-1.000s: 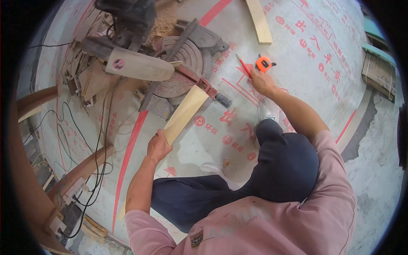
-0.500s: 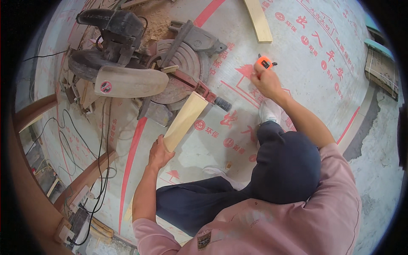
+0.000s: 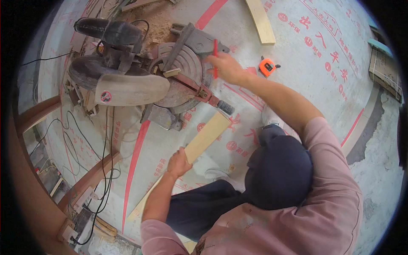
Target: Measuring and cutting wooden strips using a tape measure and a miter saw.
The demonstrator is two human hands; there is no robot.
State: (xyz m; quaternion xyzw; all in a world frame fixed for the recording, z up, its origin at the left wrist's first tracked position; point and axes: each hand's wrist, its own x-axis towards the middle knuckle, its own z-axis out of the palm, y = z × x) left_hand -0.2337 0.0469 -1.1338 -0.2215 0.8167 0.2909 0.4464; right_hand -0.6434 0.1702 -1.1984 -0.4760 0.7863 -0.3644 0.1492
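Note:
My left hand (image 3: pixel 179 163) is closed round a pale wooden board (image 3: pixel 209 135), which slants up and to the right with its far end just below the saw's front handle. In my right hand (image 3: pixel 229 70) a thin red pencil (image 3: pixel 216 47) stands between the fingers, over the near right side of the saw base. Beside that forearm, apart from the hand, an orange tape measure (image 3: pixel 267 67) lies on the floor sheet. To the left is a dusty mitre saw (image 3: pixel 115 63) with a round turntable (image 3: pixel 176 100); a small wood offcut (image 3: pixel 171 72) rests on it.
Another pale board (image 3: pixel 261 25) lies on the floor at the top. Sawdust (image 3: pixel 158 27) and wood scraps surround the saw's back. Black cables (image 3: pixel 104 178) run down the left past a brown wooden frame (image 3: pixel 87 180). A cardboard package (image 3: pixel 384 72) stands far right.
My right hand has left the tape measure on the floor and moved left, now with a red pencil in it. My left hand has shifted the board down and to the right.

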